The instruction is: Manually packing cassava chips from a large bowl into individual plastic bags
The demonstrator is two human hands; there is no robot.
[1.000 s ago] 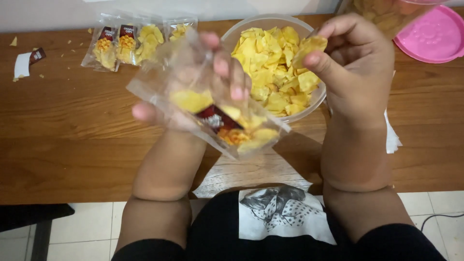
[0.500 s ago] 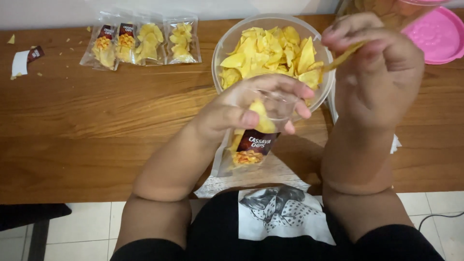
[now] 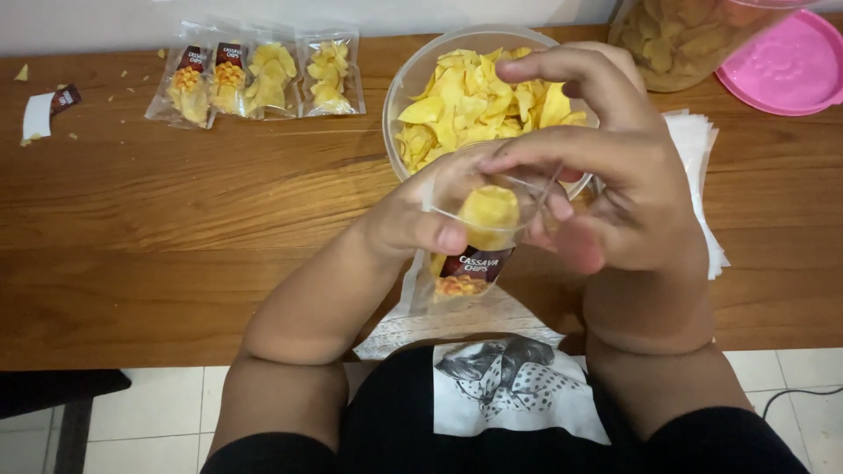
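The pouch pinched between the left hand and right hand was thin, clear, glossy plastic with a dark printed label. The chips inside looked dry, matt and slightly rough. The bowl was smooth translucent plastic. The desk was brown wood with visible grain and a soft sheen. The pink lid was smooth plastic.
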